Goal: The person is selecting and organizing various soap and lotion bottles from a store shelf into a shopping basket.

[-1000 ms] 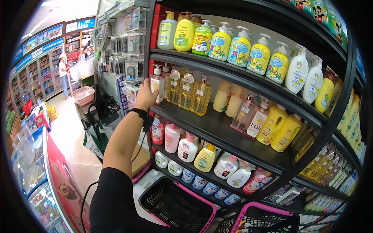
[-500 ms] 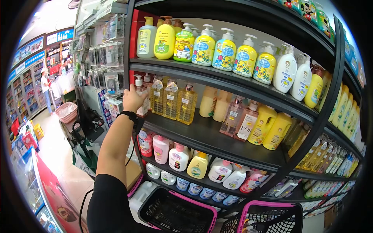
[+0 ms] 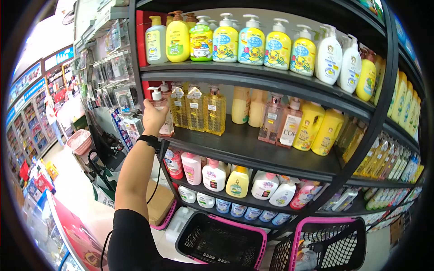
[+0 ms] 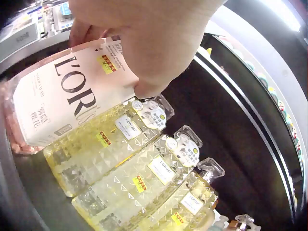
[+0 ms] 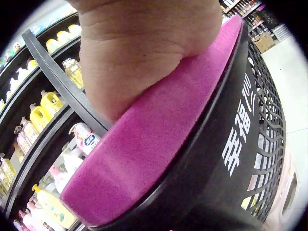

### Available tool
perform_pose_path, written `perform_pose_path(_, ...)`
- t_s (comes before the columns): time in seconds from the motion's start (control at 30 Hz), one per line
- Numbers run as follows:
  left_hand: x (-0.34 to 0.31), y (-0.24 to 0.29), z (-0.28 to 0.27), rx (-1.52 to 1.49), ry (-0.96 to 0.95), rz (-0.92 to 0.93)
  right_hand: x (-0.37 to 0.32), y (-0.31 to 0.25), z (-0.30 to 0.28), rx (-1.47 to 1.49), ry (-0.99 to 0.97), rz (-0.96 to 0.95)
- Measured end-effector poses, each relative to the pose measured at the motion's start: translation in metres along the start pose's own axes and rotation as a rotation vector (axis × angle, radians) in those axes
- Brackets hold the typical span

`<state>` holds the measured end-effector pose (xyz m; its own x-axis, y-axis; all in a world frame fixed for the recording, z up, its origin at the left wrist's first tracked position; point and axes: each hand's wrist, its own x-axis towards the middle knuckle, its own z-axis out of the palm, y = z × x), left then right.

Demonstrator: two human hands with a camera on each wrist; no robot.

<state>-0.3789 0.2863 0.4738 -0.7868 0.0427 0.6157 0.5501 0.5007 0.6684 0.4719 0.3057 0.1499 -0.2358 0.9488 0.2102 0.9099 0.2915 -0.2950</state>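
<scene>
At the left end of the middle shelf, my left hand (image 3: 154,117) grips the upper part of a pink pump bottle (image 3: 167,126) with a white pump. In the left wrist view the thumb lies across the front of this bottle (image 4: 62,98), below the neck, and the other fingers go behind it. Right beside it stand several yellow faceted bottles (image 3: 195,110). My right hand (image 5: 139,53) appears only in the right wrist view, its heel resting on the magenta rim (image 5: 144,139) of a black shopping basket; its fingers are out of sight.
Pump bottles with duck pictures (image 3: 251,43) line the shelf above, and lotion bottles (image 3: 214,175) fill the one below. Black baskets with pink rims (image 3: 332,220) stand on the floor by the rack. Hanging packets (image 3: 117,67) flank the rack on the left.
The head view has swung, shifting the rack leftward. My left hand has moved from beside the pump bottle's label to a hold round its upper part, covering more of it.
</scene>
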Motion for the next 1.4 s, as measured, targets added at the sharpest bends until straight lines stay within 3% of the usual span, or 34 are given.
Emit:
perform_pose_path(0.1, -0.011, 0.0, -0.009, -0.05, -0.007, 0.017, 0.0, 0.0, 0.0, 0.04, 0.011, -0.035)
perform_pose_path(0.17, -0.036, -0.004, -0.018, -0.163, 0.093, 0.117, -0.001, 0.012, 0.004, -0.024, -0.136, 0.039)
perform_pose_path(0.2, -0.054, -0.005, -0.019, -0.313, 0.018, 0.177, -0.005, 0.049, 0.03, 0.104, -0.072, -0.064)
perform_pose_path(0.23, -0.073, -0.013, -0.032, -0.446, -0.043, 0.22, -0.004, 0.041, 0.036, 0.076, 0.089, -0.098)
perform_pose_path(0.3, -0.112, -0.003, -0.041, -0.81, -0.23, 0.32, 0.006, 0.029, 0.025, 0.142, 0.14, -0.153)
perform_pose_path(0.37, -0.173, 0.025, -0.059, -0.981, -0.439, 0.341, 0.029, -0.001, -0.002, 0.211, 0.146, -0.193)
perform_pose_path(0.43, -0.24, 0.048, -0.074, -1.036, -0.666, 0.333, 0.055, -0.039, -0.026, 0.295, 0.113, -0.261)
perform_pose_path(0.5, -0.319, 0.069, -0.079, -1.095, -0.793, 0.191, 0.074, -0.086, -0.044, 0.402, 0.077, -0.353)
perform_pose_path(0.6, -0.425, 0.083, -0.081, -1.157, -1.14, -0.007, 0.09, -0.151, -0.059, 0.63, -0.011, -0.475)
perform_pose_path(0.63, -0.458, 0.088, -0.082, -1.175, -1.21, -0.071, 0.091, -0.165, -0.063, 0.794, -0.075, -0.451)
perform_pose_path(0.7, -0.503, 0.113, -0.096, -1.147, -1.388, -0.116, 0.091, -0.183, -0.089, 1.175, -0.379, -0.341)
perform_pose_path(0.73, -0.511, 0.119, -0.095, -1.13, -1.421, -0.026, 0.09, -0.179, -0.092, 1.172, -0.35, -0.369)
perform_pose_path(0.77, -0.519, 0.119, -0.093, -1.071, -1.435, -0.009, 0.091, -0.176, -0.094, 1.17, -0.333, -0.41)
perform_pose_path(0.9, -0.517, 0.155, -0.094, -0.562, -1.336, 0.649, 0.102, -0.14, -0.117, 0.987, -0.355, -0.532)
perform_pose_path(0.97, -0.529, 0.178, -0.092, -0.448, -1.249, 0.841, 0.111, -0.125, -0.124, 0.914, -0.432, -0.494)
perform_pose_path(1.2, -0.582, 0.254, -0.078, -0.501, -0.973, 1.033, 0.145, -0.055, -0.184, 0.654, -0.444, -0.512)
perform_pose_path(1.4, -0.636, 0.282, -0.061, -0.528, -0.977, 1.028, 0.161, -0.009, -0.186, 0.51, -0.481, -0.435)
